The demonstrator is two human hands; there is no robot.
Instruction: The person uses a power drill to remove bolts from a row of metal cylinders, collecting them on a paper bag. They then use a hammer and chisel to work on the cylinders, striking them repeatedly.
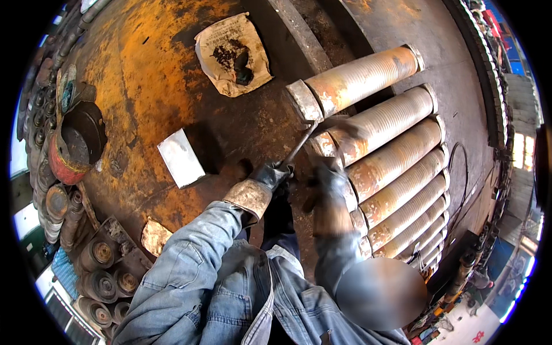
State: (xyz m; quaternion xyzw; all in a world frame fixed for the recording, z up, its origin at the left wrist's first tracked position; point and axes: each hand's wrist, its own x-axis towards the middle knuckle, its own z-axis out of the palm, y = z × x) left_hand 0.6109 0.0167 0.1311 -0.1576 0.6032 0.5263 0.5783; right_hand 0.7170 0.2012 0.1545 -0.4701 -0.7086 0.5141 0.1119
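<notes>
My left hand (269, 176), in a dark glove with a worn tan cuff, is closed around a slim dark metal rod (298, 146). The rod slants up and right, its far tip at the near end block of the topmost ribbed metal cylinder (368, 79). My right hand (329, 187), also gloved, is smeared by motion beside the near end of the second cylinder (386, 123). Its fingers and anything in them cannot be made out. A dark blur crosses that cylinder's near end. Rust and flaking patches mark the cylinders.
Several more cylinders (405, 190) lie in a row toward me on the right. A white box (180, 158) sits on the rusty orange-brown surface (135, 75). Beyond lies a paper sack (253, 43) with dark bits on it. A red-rimmed bucket (70, 164) and round metal parts (103, 253) stand left.
</notes>
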